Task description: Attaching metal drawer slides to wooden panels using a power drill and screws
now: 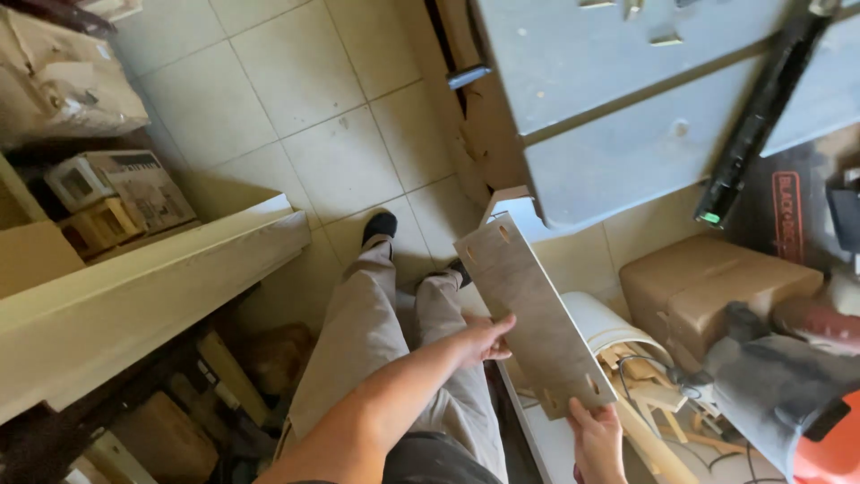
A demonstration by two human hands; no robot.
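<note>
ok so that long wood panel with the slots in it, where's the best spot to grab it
Grip the wood panel by its long edges, from the sides, as the left hand does mid-edge. It is flat, thin and tilted; the right hand steadies the near end.

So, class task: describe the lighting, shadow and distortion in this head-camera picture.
Head view: daylight brightens the floor tiles and the wooden panel; the shelf area at lower left lies in deep shadow; wide-angle distortion tilts the grey cabinet; both hands look sharp.

The right hand (597, 441) is cut off by the bottom edge of the picture, its wrist out of view. The white bucket (609, 324) sits partly hidden behind the wooden panel (534, 312), and the far right orange tool (829, 448) is cropped.
</note>
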